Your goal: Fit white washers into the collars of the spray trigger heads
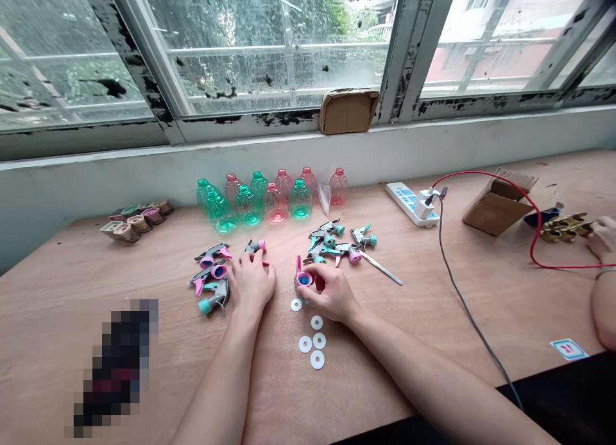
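Note:
My right hand (330, 294) is shut on a spray trigger head (304, 279) with a pink and blue collar, just above the plywood table (144, 284). Several white plastic washers (316, 340) lie close below that hand. My left hand (250, 283) rests cupped on the table, its fingertips by a grey and pink trigger head (255, 246). I cannot tell whether those fingers hold a small red piece. More trigger heads lie in piles to the left (210, 275) and the upper right (332, 243) of my hands.
Clear green and pink plastic bottles (260, 201) stand in rows at the back. Pump parts (135, 220) lie far left, a blurred object (113, 368) lower left. At right are a power strip (411, 204), cables, a cardboard box (498, 204) and another person's hand (604, 236).

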The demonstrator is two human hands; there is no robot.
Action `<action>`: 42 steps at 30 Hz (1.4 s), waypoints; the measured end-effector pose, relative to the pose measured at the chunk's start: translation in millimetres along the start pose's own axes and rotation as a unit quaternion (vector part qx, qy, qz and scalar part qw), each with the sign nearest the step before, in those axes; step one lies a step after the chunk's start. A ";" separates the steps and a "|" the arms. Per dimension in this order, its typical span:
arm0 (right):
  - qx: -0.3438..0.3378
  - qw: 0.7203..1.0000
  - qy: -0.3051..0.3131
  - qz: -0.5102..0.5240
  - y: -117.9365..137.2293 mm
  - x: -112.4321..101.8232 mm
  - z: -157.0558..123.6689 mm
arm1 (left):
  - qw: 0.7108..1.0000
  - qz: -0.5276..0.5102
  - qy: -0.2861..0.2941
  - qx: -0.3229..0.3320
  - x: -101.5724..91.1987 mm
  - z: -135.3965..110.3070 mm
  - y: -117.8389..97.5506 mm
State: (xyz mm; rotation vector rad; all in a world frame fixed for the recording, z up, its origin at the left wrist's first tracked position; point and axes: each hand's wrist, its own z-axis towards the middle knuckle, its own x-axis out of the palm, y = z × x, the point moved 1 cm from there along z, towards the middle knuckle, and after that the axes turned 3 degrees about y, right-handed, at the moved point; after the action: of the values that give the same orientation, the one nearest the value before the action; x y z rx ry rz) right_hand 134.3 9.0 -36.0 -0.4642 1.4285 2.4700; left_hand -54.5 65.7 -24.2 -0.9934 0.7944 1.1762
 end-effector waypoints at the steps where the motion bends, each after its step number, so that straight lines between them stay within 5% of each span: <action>1: 0.000 1.000 -0.001 0.003 0.1 -0.7 -0.2 | 1.000 -0.023 -0.014 -0.004 -2.1 -1.0 -1.6; 4: -0.010 1.000 -0.005 0.021 -0.9 -1.6 -0.3 | 0.972 -0.233 -0.004 0.030 -8.7 -3.3 -8.3; 7: -0.039 0.998 0.005 0.054 -4.3 -0.2 0.6 | 0.859 -0.490 0.134 0.065 -12.8 -6.6 -16.3; 9: -0.052 0.995 0.025 0.075 -7.3 1.1 1.0 | 0.782 -0.570 0.246 0.055 -12.6 -9.4 -19.6; 11: -0.038 0.996 0.041 0.077 -9.6 1.7 0.9 | 0.733 -0.616 0.288 0.019 -10.8 -10.5 -19.1; 15: 0.003 0.996 0.074 -0.057 -6.7 0.3 -0.6 | 0.654 -0.731 0.177 -0.078 -7.4 -6.1 -11.4; 19: -0.058 0.953 0.197 -0.221 2.2 2.4 -1.3 | 0.584 -0.798 0.108 -0.101 -8.0 -2.7 -8.6; 42: -0.071 0.952 0.221 -0.200 -9.9 5.7 2.2 | 0.696 -0.702 0.134 -0.068 9.0 -11.0 -14.2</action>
State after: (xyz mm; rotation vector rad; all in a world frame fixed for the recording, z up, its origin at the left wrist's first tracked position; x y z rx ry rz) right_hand 132.4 16.0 -45.1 -1.2674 1.1443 2.2210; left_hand -38.6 57.6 -33.5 -1.4546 -0.0247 -0.2837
